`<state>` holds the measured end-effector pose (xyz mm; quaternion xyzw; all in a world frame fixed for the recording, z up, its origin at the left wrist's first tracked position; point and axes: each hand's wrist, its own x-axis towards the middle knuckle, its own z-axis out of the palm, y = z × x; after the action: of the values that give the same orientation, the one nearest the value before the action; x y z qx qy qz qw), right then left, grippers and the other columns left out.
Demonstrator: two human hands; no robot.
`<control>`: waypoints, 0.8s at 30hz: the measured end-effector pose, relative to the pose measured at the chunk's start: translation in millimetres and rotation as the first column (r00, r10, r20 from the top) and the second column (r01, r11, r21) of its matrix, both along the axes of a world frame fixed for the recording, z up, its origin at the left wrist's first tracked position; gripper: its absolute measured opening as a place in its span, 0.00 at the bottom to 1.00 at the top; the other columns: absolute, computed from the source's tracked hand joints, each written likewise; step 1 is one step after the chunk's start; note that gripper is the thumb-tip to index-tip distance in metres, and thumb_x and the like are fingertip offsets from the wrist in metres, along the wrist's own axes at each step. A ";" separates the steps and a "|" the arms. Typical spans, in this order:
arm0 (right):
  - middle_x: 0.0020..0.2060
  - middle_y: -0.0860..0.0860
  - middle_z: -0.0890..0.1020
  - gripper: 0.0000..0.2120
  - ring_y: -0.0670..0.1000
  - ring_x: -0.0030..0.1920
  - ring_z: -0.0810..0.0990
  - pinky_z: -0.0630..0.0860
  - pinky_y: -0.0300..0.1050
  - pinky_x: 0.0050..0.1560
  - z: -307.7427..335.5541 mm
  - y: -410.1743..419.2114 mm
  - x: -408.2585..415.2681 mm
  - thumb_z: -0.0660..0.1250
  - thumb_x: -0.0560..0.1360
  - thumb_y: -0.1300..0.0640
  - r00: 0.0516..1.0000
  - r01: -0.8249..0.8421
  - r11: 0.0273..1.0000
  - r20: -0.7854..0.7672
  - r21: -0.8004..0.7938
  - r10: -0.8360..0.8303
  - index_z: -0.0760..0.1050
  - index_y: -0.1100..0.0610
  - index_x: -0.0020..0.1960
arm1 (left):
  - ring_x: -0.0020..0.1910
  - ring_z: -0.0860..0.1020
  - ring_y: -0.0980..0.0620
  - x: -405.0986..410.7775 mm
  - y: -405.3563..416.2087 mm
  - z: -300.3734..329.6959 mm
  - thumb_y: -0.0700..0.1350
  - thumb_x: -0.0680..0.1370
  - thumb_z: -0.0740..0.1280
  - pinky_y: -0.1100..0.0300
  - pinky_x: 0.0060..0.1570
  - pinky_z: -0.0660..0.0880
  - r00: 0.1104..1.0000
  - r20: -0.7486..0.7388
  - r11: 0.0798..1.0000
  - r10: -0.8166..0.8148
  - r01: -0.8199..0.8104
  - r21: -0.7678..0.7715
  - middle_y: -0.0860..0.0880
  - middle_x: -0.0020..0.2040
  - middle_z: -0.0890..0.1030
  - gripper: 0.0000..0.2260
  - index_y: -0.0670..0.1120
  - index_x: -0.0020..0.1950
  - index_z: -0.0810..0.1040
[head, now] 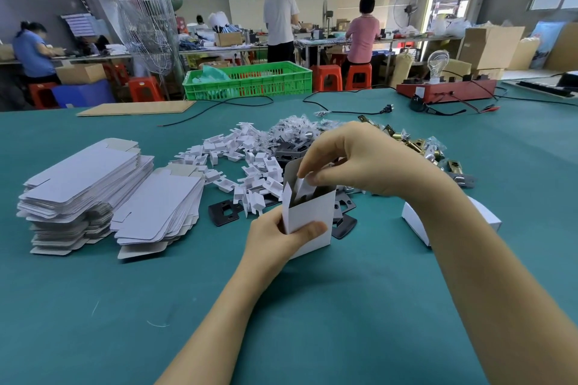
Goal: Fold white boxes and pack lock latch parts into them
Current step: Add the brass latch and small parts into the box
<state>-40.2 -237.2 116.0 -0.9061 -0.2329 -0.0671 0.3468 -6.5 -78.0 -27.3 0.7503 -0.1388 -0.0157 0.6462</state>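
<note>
While the left hand (281, 237) grips the bottom of a white box (308, 212) above the green table (125, 306), the right hand (353, 159) pinches something small and white at the box's open top, maybe a flap. Flat boxes (93, 184) sit stacked on the left. White plastic parts (237, 159) and black plates (223, 211) lie just behind.

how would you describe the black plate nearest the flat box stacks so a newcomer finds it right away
Start at the two stacks of flat white boxes on the left of the green table. Just right of them, at the near edge of the white plastic pile, lies the black plate, alone, flat, with cut-out holes.
</note>
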 end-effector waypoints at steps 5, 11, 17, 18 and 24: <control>0.38 0.47 0.86 0.07 0.42 0.39 0.83 0.78 0.33 0.43 2.2 -7.7 -0.3 0.72 0.70 0.66 1.000 0.021 0.999 -0.003 0.042 -0.021 0.85 0.56 0.44 | 0.47 0.82 0.49 -1.9 0.2 0.9 0.55 0.64 0.76 0.57 0.44 0.78 1.000 -0.001 1.000 -0.003 0.003 -0.012 0.55 0.44 0.85 0.14 0.52 0.46 0.84; 0.38 0.47 0.86 0.06 0.42 0.40 0.84 0.78 0.33 0.44 3.8 -11.9 -0.9 0.73 0.70 0.67 1.000 0.029 0.998 -0.003 0.052 -0.029 0.85 0.58 0.45 | 0.48 0.82 0.50 -2.8 0.5 2.1 0.56 0.64 0.76 0.53 0.48 0.79 1.000 0.000 1.000 -0.012 0.012 -0.001 0.56 0.45 0.85 0.14 0.53 0.47 0.84; 0.38 0.47 0.86 0.06 0.42 0.40 0.83 0.79 0.35 0.47 3.7 -9.2 -1.1 0.73 0.70 0.65 0.999 0.050 0.999 0.012 0.005 -0.050 0.85 0.56 0.44 | 0.48 0.82 0.51 -1.4 0.1 1.2 0.56 0.64 0.76 0.54 0.47 0.79 1.000 -0.001 1.000 -0.007 0.007 0.004 0.57 0.44 0.85 0.14 0.54 0.47 0.84; 0.38 0.47 0.86 0.06 0.42 0.40 0.83 0.79 0.35 0.46 3.8 -9.8 -1.3 0.73 0.70 0.65 0.999 0.051 0.999 0.011 0.009 -0.051 0.85 0.55 0.44 | 0.48 0.82 0.51 -1.2 0.2 0.9 0.56 0.64 0.76 0.56 0.46 0.79 1.000 -0.001 1.000 -0.006 0.006 0.002 0.57 0.44 0.85 0.14 0.54 0.47 0.84; 0.35 0.44 0.85 0.09 0.40 0.38 0.83 0.74 0.28 0.39 5.5 -20.0 -1.6 0.73 0.70 0.66 0.997 0.072 0.993 0.000 0.093 -0.072 0.85 0.53 0.43 | 0.48 0.83 0.52 -0.7 0.9 0.0 0.57 0.64 0.76 0.60 0.45 0.79 1.000 0.005 1.000 -0.008 0.008 -0.008 0.57 0.45 0.85 0.15 0.54 0.48 0.84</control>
<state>-41.8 -257.1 121.5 -0.8966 -0.1972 -0.0917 0.3857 -7.2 -77.1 -27.3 0.7471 -0.1435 -0.0159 0.6489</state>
